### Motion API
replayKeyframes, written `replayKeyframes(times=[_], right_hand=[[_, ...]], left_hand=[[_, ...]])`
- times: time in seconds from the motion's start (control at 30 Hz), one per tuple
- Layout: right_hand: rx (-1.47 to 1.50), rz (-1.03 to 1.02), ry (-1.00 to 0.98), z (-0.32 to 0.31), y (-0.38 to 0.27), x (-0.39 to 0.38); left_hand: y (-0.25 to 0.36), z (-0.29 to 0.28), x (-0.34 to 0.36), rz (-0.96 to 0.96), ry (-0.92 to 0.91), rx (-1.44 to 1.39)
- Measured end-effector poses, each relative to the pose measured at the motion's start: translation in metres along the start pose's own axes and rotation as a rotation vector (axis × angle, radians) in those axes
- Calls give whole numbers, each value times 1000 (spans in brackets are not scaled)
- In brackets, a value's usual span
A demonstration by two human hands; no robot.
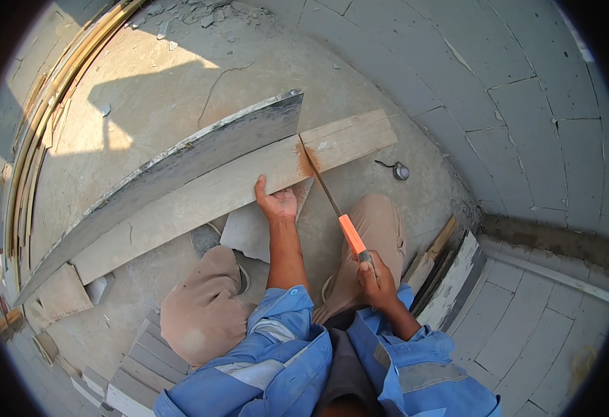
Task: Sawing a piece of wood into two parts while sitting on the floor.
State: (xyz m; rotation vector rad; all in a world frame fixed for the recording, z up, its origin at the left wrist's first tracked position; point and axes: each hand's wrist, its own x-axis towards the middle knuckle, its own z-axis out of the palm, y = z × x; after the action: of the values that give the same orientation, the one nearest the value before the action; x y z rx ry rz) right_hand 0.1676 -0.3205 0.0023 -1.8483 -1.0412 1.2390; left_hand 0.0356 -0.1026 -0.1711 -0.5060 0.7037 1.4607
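Observation:
My right hand is closed round the dark end of the orange handle of a hand saw. The narrow blade slants up and left, its far end on the long pale wooden plank, amid reddish sawdust. At the plank's near edge, left of the blade, my left hand grips it palm up, thumb by the edge and fingers hidden underneath. Along the plank's far side a grey-faced board stands on edge. A pale block lies under the plank near my left wrist.
A tape measure lies on the concrete floor to the right. Grey block walls rise at the far right. Long thin wood strips are stacked at the left. Boards lean beside my right knee, and stacked planks lie at lower left.

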Motion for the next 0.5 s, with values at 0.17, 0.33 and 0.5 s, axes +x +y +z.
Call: replayKeyframes(times=[0.17, 0.33, 0.5], right_hand=[[-16, 1, 9, 3, 21, 20], [-77, -234, 195, 58, 22, 168], [26, 2, 0, 17, 15, 57]], left_hand=[[-6, 4, -4, -2, -3, 15], [-13, -4, 1, -29, 11, 48], [-4, 4, 12, 9, 32, 14]])
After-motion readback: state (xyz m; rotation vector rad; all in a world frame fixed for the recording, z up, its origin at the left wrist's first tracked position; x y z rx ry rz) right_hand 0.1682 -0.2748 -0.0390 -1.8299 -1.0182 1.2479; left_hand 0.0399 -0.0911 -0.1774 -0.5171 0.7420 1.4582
